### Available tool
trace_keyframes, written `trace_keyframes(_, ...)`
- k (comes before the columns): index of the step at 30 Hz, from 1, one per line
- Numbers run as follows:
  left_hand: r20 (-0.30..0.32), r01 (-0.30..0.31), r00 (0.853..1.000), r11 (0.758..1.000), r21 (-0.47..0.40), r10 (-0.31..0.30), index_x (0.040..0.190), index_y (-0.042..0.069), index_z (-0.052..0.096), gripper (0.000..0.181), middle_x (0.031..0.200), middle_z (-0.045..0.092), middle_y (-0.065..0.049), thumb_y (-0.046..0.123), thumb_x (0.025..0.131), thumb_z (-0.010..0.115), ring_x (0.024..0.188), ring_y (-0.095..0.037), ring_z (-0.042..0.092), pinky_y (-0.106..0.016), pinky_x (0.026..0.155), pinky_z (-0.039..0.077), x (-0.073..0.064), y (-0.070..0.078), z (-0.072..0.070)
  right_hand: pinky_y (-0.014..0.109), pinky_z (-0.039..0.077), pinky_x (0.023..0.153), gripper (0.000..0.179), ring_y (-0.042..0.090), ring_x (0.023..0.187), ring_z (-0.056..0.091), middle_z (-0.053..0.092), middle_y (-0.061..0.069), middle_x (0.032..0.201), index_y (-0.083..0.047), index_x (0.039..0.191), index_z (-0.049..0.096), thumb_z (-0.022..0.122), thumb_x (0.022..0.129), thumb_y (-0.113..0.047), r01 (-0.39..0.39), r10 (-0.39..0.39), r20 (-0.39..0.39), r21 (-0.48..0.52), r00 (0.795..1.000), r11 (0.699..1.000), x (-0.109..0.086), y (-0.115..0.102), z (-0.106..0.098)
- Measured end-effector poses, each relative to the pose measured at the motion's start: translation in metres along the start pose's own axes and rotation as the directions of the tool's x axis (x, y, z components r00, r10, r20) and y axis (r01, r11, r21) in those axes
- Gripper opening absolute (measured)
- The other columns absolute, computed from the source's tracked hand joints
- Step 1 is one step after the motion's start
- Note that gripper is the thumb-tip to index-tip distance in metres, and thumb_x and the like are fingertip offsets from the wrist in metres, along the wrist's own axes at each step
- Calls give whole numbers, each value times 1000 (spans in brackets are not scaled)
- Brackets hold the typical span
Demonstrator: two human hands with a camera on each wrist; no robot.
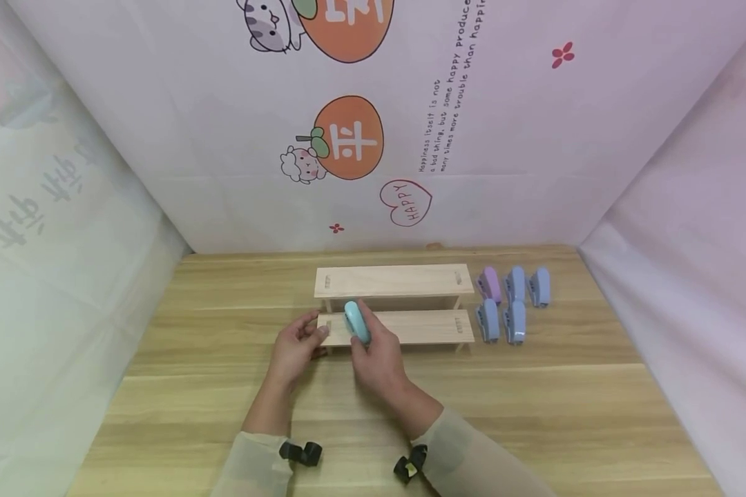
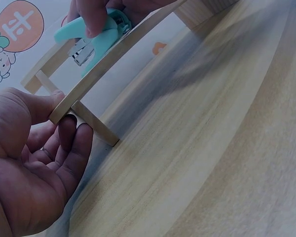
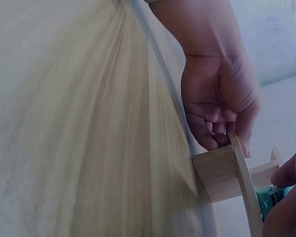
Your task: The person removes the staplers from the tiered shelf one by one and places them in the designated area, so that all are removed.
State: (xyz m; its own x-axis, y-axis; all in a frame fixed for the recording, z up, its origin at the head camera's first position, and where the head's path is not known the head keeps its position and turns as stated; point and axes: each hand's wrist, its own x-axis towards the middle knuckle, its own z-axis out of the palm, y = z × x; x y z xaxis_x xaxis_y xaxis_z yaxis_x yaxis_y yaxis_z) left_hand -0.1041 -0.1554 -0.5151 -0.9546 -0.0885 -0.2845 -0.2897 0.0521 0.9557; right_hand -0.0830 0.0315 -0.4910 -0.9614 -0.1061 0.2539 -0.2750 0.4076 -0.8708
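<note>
My right hand (image 1: 380,357) holds a teal mini stapler (image 1: 357,322) at the left part of the front wooden riser (image 1: 423,327). In the left wrist view, the stapler (image 2: 106,42) touches or stands just above the riser's top, its jaws apart; which of the two I cannot tell. My left hand (image 1: 293,348) pinches the left end of that riser, thumb on top and fingers curled beneath, as the right wrist view shows the left hand (image 3: 219,98) too. Right-hand fingers (image 3: 286,173) cover part of the stapler there.
Behind stands a second wooden riser (image 1: 391,281). To the right of both, a purple stapler (image 1: 489,285) and several blue staplers (image 1: 514,323) sit in two rows on the wood-grain table (image 1: 224,290). A printed white cloth (image 1: 497,138) rises behind the table and along both sides.
</note>
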Motion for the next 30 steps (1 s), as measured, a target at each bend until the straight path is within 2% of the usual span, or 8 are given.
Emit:
trace_keyframes(6,-5,-13,1000,1000,0,13,145,15,59,53,106,61,-10,24,96,78,99,-32,65,-39,83,66,1,-1,0,47,44,114,67,28,139,49,50,15,154,-5,157,44,66,94,4,-1,1,-22,17,1000,1000,0,0,-6)
trace_keyframes(12,2,-32,999,999,10,32,147,12,57,56,106,61,-9,23,97,77,104,-34,64,-41,85,65,0,-1,0,46,43,115,65,27,140,48,51,16,153,-4,156,45,66,94,4,-2,4,-47,35,999,999,1,-1,-11)
trace_keyframes(18,5,-22,1000,999,25,22,147,12,57,55,107,60,-10,24,97,76,103,-32,64,-38,84,65,0,-2,-1,47,43,115,65,26,141,47,51,15,153,-6,156,45,66,95,3,-34,35,-49,30,998,999,-1,-2,-14)
trace_keyframes(30,15,-50,999,999,-10,50,144,14,60,51,105,60,-11,22,96,76,98,-28,63,-37,83,66,0,-4,-2,44,42,116,65,24,141,47,51,12,153,-8,156,46,65,95,4,-38,43,-80,59,996,998,-4,-1,-24)
